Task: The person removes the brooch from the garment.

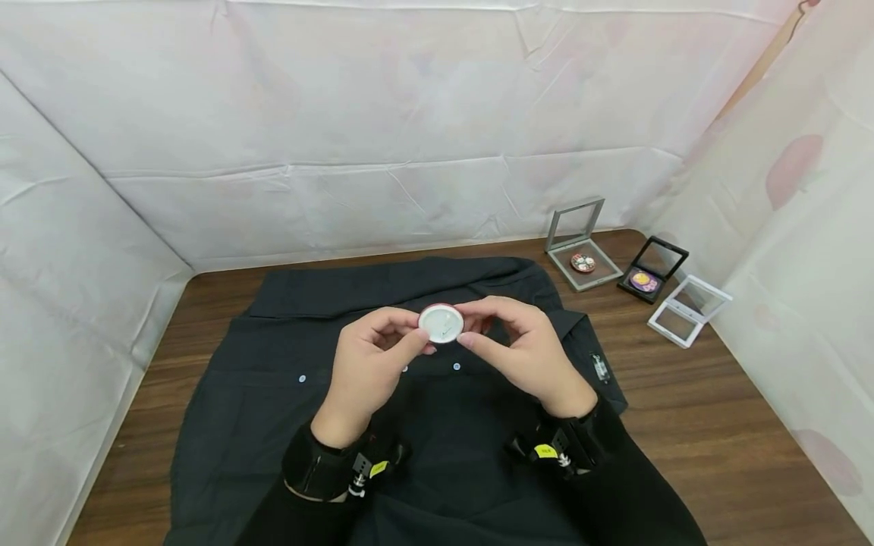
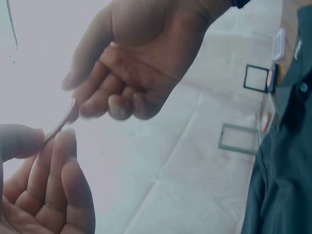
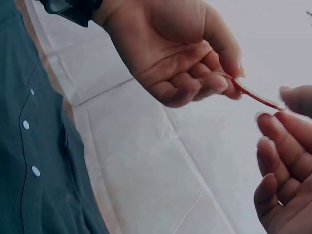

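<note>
A round badge (image 1: pixel 441 324) with a white back and a red rim is held up between both hands, its back facing the head camera. My left hand (image 1: pixel 372 364) pinches its left edge between thumb and fingers. On the opposite edge, my right hand (image 1: pixel 522 349) pinches it the same way. Both wrist views show the badge edge-on, thin and slightly curved. Below the hands lies a dark button-up shirt (image 1: pixel 259 409) with small pale buttons. The badge's front is hidden from the head view.
At the back right, a grey display case (image 1: pixel 579 287) stands open with a round badge inside. Beside it are an open black case (image 1: pixel 635 292) with a purple and yellow badge and an open white case (image 1: pixel 683 334). A small shiny item (image 1: pixel 599 368) lies on the shirt's right side.
</note>
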`<state>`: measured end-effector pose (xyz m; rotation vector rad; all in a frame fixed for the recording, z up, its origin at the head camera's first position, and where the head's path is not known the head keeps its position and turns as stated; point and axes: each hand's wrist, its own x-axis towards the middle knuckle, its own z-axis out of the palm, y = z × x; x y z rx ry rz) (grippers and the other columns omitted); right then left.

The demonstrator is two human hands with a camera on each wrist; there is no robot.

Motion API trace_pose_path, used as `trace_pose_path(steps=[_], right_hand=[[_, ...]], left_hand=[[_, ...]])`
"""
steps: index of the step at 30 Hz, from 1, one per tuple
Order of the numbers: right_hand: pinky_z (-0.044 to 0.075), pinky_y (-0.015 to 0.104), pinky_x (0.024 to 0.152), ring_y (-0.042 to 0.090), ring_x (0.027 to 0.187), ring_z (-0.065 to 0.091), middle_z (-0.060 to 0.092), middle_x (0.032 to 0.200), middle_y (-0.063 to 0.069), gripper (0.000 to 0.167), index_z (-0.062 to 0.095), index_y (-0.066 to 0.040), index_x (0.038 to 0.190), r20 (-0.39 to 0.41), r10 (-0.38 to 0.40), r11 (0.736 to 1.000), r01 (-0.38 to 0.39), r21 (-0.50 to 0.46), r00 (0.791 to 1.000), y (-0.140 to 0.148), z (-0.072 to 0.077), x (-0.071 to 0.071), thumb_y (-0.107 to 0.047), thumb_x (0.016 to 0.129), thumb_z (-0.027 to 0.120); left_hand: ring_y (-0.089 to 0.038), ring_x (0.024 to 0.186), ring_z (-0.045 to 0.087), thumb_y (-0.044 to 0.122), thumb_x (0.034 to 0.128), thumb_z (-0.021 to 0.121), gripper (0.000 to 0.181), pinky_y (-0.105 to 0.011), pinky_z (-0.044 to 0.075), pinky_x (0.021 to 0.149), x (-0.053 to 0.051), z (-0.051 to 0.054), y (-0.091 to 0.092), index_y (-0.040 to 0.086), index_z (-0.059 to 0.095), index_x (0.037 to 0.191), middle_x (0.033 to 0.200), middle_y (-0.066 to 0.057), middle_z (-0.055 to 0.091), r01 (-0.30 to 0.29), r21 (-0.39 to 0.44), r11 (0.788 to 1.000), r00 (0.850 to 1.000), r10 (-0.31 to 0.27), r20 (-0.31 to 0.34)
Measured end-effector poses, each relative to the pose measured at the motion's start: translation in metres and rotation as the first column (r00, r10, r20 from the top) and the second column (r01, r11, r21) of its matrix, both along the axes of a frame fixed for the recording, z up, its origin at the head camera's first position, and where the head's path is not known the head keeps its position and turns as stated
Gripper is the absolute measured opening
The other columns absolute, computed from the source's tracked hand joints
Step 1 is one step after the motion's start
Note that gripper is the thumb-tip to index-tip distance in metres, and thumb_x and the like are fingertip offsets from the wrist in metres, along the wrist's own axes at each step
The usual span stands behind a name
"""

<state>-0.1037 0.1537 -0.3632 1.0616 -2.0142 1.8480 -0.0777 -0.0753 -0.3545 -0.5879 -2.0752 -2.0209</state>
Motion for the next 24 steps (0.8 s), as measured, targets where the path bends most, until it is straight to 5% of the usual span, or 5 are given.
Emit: trace_pose_path(steps=[5,15,24], right_hand=[[0.055,0.034,0.073,0.019,0.083,0.064,0.074,0.1,0.004,0.033,0.076,-0.003,0.112,-0.05,-0.04,0.999,0.04,0.009,0.998,-0.006,0.006,0.008,0.011,0.082,0.08],[0.055,0.03,0.072,0.016,0.081,0.065,0.073,0.096,0.001,0.025,0.077,-0.006,0.109,-0.13,-0.109,0.994,0.112,0.016,0.986,-0.004,0.012,0.013,0.001,0.086,0.082],[0.054,0.029,0.074,0.015,0.081,0.064,0.074,0.096,0.001,0.023,0.077,-0.007,0.109,-0.133,-0.098,0.995,0.1,0.012,0.986,-0.004,0.014,0.014,-0.002,0.087,0.082]], left_hand=[[-0.022,0.073,0.073,-0.007,0.0907,0.074,0.011,-0.035,0.062,0.073,0.008,0.004,0.006,-0.005,0.074,0.101,0.084,-0.016,0.072,-0.007,0.038,0.999,1.0,0.008,-0.028],[-0.021,0.074,0.073,-0.003,0.0905,0.076,0.01,-0.031,0.058,0.067,0.016,0.007,0.015,0.002,0.077,0.099,0.082,-0.007,0.075,-0.089,-0.035,0.995,0.982,0.082,-0.17],[-0.02,0.074,0.074,-0.004,0.0898,0.076,0.01,-0.033,0.061,0.072,0.018,0.008,0.018,0.002,0.075,0.098,0.084,-0.007,0.076,-0.059,-0.041,0.997,0.985,0.052,-0.166]])
